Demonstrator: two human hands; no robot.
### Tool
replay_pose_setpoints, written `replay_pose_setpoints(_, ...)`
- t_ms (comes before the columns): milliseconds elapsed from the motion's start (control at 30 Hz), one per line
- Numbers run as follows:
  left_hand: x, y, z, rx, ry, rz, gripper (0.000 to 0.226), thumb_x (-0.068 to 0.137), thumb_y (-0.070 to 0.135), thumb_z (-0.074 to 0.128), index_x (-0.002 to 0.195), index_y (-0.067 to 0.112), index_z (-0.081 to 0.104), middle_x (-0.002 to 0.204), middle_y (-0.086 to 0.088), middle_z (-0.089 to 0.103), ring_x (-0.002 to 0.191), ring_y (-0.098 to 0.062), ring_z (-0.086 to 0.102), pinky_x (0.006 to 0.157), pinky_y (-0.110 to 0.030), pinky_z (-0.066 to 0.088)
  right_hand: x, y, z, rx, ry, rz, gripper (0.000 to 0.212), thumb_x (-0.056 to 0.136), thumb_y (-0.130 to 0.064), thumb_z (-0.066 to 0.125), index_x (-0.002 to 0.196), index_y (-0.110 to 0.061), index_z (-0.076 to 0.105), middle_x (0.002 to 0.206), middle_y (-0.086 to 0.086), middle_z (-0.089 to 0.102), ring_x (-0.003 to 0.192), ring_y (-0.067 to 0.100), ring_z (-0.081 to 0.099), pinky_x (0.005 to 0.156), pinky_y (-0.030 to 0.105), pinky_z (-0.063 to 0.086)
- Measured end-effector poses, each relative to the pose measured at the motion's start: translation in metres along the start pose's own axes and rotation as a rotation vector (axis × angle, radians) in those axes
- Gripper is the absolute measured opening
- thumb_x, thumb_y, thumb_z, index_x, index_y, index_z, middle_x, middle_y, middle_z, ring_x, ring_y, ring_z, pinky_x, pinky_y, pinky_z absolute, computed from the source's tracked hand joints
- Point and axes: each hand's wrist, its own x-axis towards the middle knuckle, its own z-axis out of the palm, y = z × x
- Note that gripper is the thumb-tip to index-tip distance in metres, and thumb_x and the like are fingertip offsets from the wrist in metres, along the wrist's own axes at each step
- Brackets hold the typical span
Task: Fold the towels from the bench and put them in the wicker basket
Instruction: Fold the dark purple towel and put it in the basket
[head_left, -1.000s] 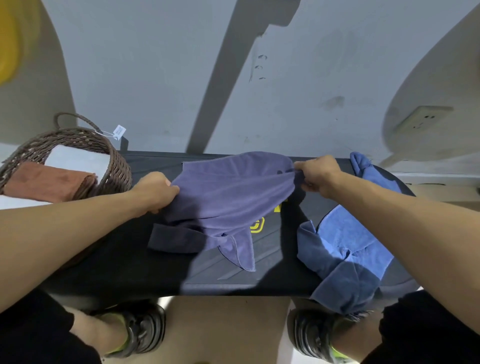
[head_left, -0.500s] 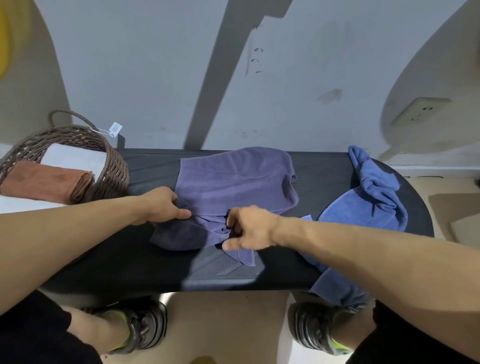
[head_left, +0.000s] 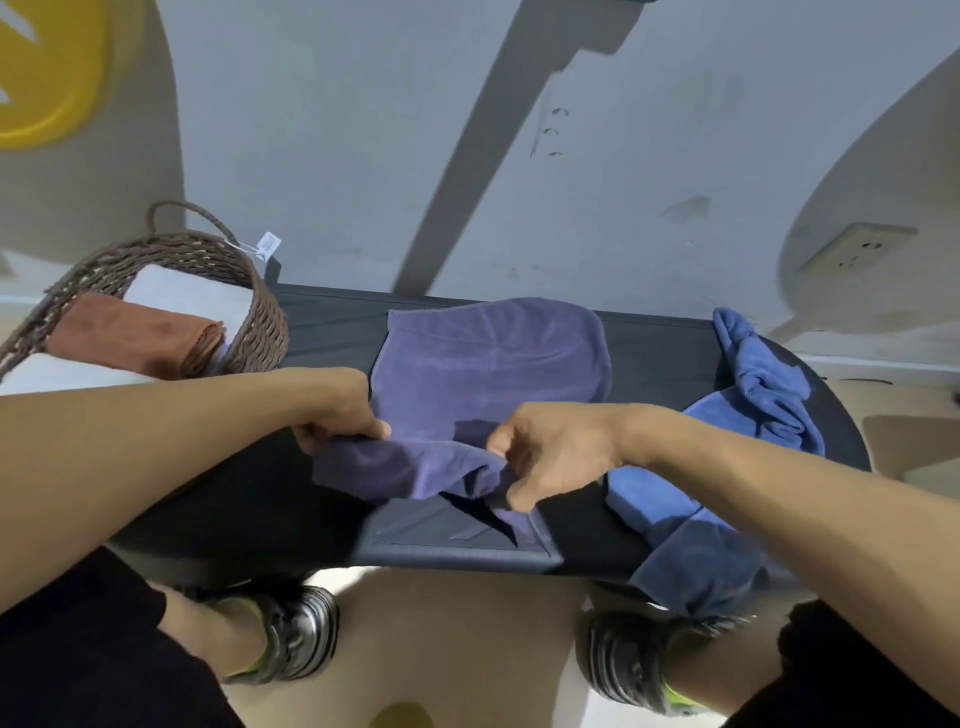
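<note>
Purple towel (head_left: 488, 364) spread mid-bench (head_left: 322, 322), near edge bunched. Left hand (head_left: 337, 410) pinching the near-left corner, right hand (head_left: 550, 457) gripping the near fold. Best to lift both corners level, carry straight to the far edge, match hems. Right fingertips buried in cloth; blue towel (head_left: 753, 395) waiting rightward; wicker basket (head_left: 260, 332) cut off at left.

right hand (head_left: 558, 449) left far right corner of purple towel (head_left: 493, 364), crossed to near edge, now pinches bunched near hem. left hand (head_left: 340, 410) shifted from lifted left edge down to near-left hem, gripping it. towel, a second ago held up and stretched between hands, now lies flat on bench (head_left: 322, 322) at far half, near hem raised in fold.
</note>
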Motion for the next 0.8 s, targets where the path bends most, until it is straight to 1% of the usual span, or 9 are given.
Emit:
replay_pose_setpoints(67, -0.011, 0.008, -0.002, 0.211, 0.125, 0.069, 0.047, 0.094, 0.051, 0.052, 0.090, 0.005, 0.060, 0.078, -0.011, 0.068, 0.066, -0.025, 0.067, 0.065, -0.035, 0.058, -0.011, -0.004, -0.001, 0.147, 0.073, -0.034, 0.007, 0.078, -0.008, 0.066, 0.078, -0.005, 0.059, 0.054, -0.008, 0.048, 0.046, 0.006, 0.039, 0.047, 0.015, 0.034)
replay_pose_setpoints(133, -0.023, 0.017, -0.002, 0.166, 0.225, 0.327, 0.051, 0.091, 0.060, 0.049, 0.099, 0.012, 0.064, 0.092, -0.003, 0.069, 0.085, -0.020, 0.065, 0.080, -0.035, 0.052, -0.018, -0.008, 0.001, 0.268, 0.096, -0.060, 0.006, 0.081, -0.005, 0.064, 0.078, -0.010, 0.061, 0.058, -0.003, 0.052, 0.047, 0.005, 0.042, 0.045, 0.011, 0.035)
replay_pose_setpoints(200, -0.047, 0.030, -0.003, -0.137, 0.048, 0.595, 0.049, 0.080, 0.070, 0.055, 0.103, 0.028, 0.066, 0.096, 0.014, 0.069, 0.093, -0.005, 0.064, 0.086, -0.025, 0.048, -0.021, -0.010, 0.006, 0.381, 0.098, -0.084, 0.013, 0.083, -0.001, 0.058, 0.073, -0.010, 0.057, 0.063, 0.007, 0.043, 0.052, 0.010, 0.036, 0.049, 0.013, 0.034)
replay_pose_setpoints(267, -0.064, 0.038, 0.002, -0.311, -0.188, 0.720, 0.043, 0.074, 0.064, 0.069, 0.102, 0.032, 0.065, 0.094, 0.020, 0.068, 0.091, 0.001, 0.064, 0.088, -0.022, 0.048, -0.021, -0.010, 0.011, 0.483, 0.139, -0.091, 0.015, 0.086, 0.001, 0.050, 0.073, -0.004, 0.053, 0.067, 0.010, 0.033, 0.058, 0.014, 0.027, 0.054, 0.022, 0.028)
replay_pose_setpoints(367, -0.066, 0.038, 0.016, -0.204, -0.193, 0.755, 0.037, 0.076, 0.048, 0.078, 0.081, 0.021, 0.054, 0.061, 0.015, 0.053, 0.055, -0.003, 0.051, 0.058, -0.015, 0.042, -0.022, -0.007, 0.013, 0.610, 0.263, -0.050, 0.018, 0.091, -0.003, 0.046, 0.073, -0.002, 0.050, 0.073, 0.009, 0.034, 0.069, 0.022, 0.030, 0.066, 0.029, 0.031)
replay_pose_setpoints(433, -0.067, 0.037, 0.016, -0.152, -0.229, 0.693, 0.036, 0.079, 0.046, 0.075, 0.071, 0.018, 0.053, 0.051, 0.010, 0.059, 0.044, -0.006, 0.053, 0.048, -0.012, 0.041, -0.026, -0.007, 0.010, 0.716, 0.309, -0.033, 0.020, 0.094, -0.006, 0.048, 0.074, -0.005, 0.050, 0.074, 0.008, 0.039, 0.072, 0.022, 0.036, 0.070, 0.028, 0.037)
replay_pose_setpoints(533, -0.071, 0.034, 0.007, -0.082, -0.251, 0.634, 0.035, 0.080, 0.048, 0.072, 0.066, 0.021, 0.056, 0.055, 0.010, 0.064, 0.049, -0.004, 0.060, 0.055, -0.014, 0.046, -0.038, -0.006, -0.001, 0.763, 0.221, -0.003, 0.022, 0.093, -0.020, 0.064, 0.076, -0.005, 0.064, 0.071, 0.007, 0.061, 0.068, 0.018, 0.057, 0.066, 0.029, 0.051)
replay_pose_setpoints(633, -0.070, 0.030, 0.003, 0.004, -0.254, 0.629, 0.028, 0.079, 0.050, 0.074, 0.070, 0.025, 0.063, 0.074, 0.009, 0.067, 0.073, -0.009, 0.066, 0.074, -0.030, 0.055, -0.053, -0.002, -0.017, 0.582, 0.002, 0.058, 0.040, 0.070, -0.048, 0.084, 0.083, -0.011, 0.074, 0.078, 0.005, 0.070, 0.072, 0.016, 0.065, 0.075, 0.033, 0.051)
replay_pose_setpoints(800, -0.073, 0.033, 0.003, -0.105, -0.343, 0.582, 0.014, 0.082, 0.033, 0.076, 0.077, 0.026, 0.065, 0.080, 0.010, 0.070, 0.078, -0.007, 0.067, 0.076, -0.027, 0.052, -0.067, 0.014, -0.028, 0.254, -0.235, 0.149, 0.010, 0.074, -0.024, 0.086, 0.075, -0.023, 0.076, 0.080, -0.008, 0.075, 0.076, 0.004, 0.070, 0.069, 0.016, 0.051)
